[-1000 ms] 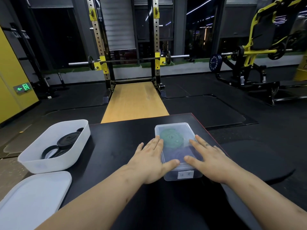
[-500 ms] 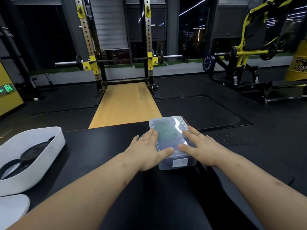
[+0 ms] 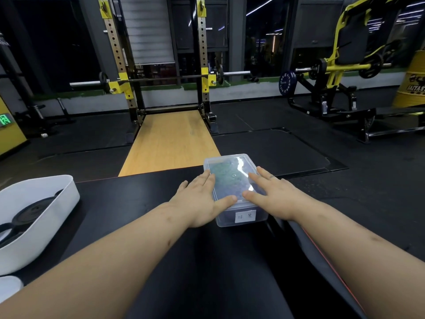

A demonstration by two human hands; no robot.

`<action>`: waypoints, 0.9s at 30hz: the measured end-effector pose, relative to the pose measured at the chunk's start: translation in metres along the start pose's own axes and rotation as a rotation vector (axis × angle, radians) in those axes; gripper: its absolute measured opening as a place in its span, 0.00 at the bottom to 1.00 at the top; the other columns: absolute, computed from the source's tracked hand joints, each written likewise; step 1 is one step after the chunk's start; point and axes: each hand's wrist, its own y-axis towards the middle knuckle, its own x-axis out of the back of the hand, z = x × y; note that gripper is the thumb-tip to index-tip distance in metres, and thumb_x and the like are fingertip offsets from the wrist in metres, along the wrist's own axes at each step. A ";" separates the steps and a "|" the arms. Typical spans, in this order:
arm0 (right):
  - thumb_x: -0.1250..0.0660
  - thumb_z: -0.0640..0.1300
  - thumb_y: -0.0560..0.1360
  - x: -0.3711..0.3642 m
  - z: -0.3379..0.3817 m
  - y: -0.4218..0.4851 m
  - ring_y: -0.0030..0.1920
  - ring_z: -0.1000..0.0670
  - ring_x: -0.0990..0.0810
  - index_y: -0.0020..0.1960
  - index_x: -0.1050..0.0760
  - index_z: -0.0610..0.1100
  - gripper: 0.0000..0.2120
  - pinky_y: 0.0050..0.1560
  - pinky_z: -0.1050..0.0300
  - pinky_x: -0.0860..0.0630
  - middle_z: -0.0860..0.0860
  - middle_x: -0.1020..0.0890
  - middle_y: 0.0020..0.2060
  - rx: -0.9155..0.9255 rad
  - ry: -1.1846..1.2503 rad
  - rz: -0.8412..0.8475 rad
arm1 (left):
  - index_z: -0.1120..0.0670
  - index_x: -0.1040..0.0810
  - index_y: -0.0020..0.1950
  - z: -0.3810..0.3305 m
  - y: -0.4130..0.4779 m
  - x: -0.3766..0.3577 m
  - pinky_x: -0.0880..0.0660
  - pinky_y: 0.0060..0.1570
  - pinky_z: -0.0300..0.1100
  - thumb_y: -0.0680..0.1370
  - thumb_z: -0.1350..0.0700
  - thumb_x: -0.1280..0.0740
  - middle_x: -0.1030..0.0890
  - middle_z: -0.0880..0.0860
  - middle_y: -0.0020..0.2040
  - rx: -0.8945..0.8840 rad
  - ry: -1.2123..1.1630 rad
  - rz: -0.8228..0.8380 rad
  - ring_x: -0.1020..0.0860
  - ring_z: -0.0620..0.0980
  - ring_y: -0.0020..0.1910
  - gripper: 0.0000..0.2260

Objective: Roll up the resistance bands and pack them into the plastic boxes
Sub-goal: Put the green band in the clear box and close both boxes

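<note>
I see the black table (image 3: pixel 138 215) filling the lower half of my view. At its left edge stands a white tub (image 3: pixel 57 203) with dark rolled bands (image 3: pixel 30 212) lying inside it, and the corner of a white lid (image 3: pixel 9 286) shows just below the tub.

The clear plastic box (image 3: pixel 230 178) sits on the far right part of the table, its far end at the table's far edge. It is a shallow, translucent rectangle with rounded corners and its lid is on. A bright streak of glare crosses the top. Through the lid I make out a green roll (image 3: pixel 222 173) toward the far end and something darker nearer me, too blurred to name. The long axis runs away from me, with the far end leaning slightly left. One short end faces me and carries a small white label (image 3: pixel 245 216) whose writing I cannot read.

My left hand (image 3: pixel 197 203) lies flat against the box's left long side, fingers straight, thumb laid over the lid. My right hand (image 3: pixel 276 199) mirrors it on the right side, fingers straight and spread over the lid's edge. The two thumb tips nearly meet above the near end. Neither hand curls round anything.
</note>
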 end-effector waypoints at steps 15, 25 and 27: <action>0.52 0.72 0.79 0.011 0.056 -0.028 0.83 0.51 0.51 0.84 0.52 0.59 0.37 0.82 0.42 0.56 0.55 0.54 0.84 0.110 -0.119 -0.107 | 0.45 0.50 0.84 0.017 -0.054 0.040 0.55 0.80 0.53 0.82 0.31 0.52 0.49 0.47 0.84 -0.090 0.031 -0.185 0.51 0.47 0.82 0.33; 0.47 0.70 0.80 -0.002 0.179 -0.085 0.83 0.48 0.48 0.83 0.50 0.60 0.35 0.82 0.45 0.47 0.56 0.51 0.84 0.291 -0.046 -0.062 | 0.42 0.39 0.81 0.106 -0.162 0.071 0.47 0.78 0.51 0.84 0.36 0.50 0.38 0.44 0.81 0.009 0.054 -0.297 0.43 0.47 0.80 0.26; 0.47 0.69 0.81 -0.008 0.207 -0.097 0.83 0.49 0.48 0.83 0.50 0.60 0.34 0.82 0.46 0.49 0.57 0.50 0.84 0.334 -0.058 -0.054 | 0.42 0.38 0.80 0.126 -0.187 0.076 0.46 0.78 0.51 0.84 0.36 0.50 0.37 0.44 0.81 0.033 0.069 -0.316 0.42 0.47 0.80 0.26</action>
